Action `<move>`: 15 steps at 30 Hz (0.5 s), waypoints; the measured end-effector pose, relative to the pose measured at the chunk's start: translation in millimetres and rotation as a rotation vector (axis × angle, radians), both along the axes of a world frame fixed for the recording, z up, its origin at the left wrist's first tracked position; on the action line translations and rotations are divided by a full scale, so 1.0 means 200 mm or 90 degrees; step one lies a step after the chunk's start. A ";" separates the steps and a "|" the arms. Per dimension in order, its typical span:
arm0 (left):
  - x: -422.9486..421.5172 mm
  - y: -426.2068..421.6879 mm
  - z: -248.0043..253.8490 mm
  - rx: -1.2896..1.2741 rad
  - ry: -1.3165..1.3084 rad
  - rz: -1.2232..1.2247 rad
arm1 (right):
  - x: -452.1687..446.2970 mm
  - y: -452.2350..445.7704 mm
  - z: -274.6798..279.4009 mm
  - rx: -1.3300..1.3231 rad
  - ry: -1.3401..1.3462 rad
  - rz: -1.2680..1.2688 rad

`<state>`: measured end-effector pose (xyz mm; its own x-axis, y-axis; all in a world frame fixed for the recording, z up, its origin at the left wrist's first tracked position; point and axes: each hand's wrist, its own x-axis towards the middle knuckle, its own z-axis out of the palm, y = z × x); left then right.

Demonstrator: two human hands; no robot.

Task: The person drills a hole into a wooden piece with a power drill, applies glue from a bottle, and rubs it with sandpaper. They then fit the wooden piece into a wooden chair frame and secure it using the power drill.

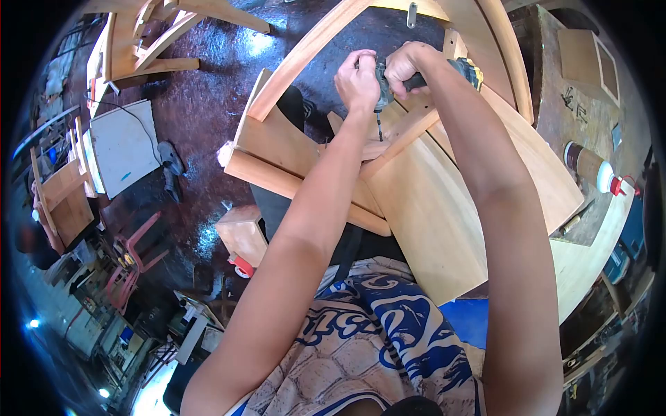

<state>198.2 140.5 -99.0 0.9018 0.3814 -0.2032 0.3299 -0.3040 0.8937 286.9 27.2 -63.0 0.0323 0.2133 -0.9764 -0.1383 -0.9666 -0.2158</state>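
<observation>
A cordless drill (381,96) stands with its long bit (379,127) pointing down at a wooden piece within a chair-like frame. My right hand (408,68) is wrapped round its grip, and the yellow-and-black battery end (474,72) shows past my wrist. Against the drill's head, from the other side, my left hand (357,82) is closed with curled fingers. Below the bit lies a wooden brace (402,139) joined to the frame. Curved legs (305,62) and a broad flat panel (433,208) belong to the same wooden piece. Whether the bit tip touches wood I cannot tell.
On the workbench (548,83) at the right are a glue bottle (590,165) with a red cap, a wooden box (588,64) and loose screws (574,104). Another wooden frame (149,55), a white board (125,148) and a red plastic chair (132,260) stand at the left.
</observation>
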 end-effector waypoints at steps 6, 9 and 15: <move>0.00 -0.01 0.01 0.021 0.010 0.011 | -0.02 -0.01 -0.01 0.016 -0.032 -0.010; -0.01 -0.01 0.02 0.002 0.010 0.006 | -0.01 0.00 0.00 0.010 -0.031 0.003; -0.01 -0.02 0.03 0.017 0.007 0.014 | -0.01 -0.01 -0.05 -0.020 -0.052 -0.001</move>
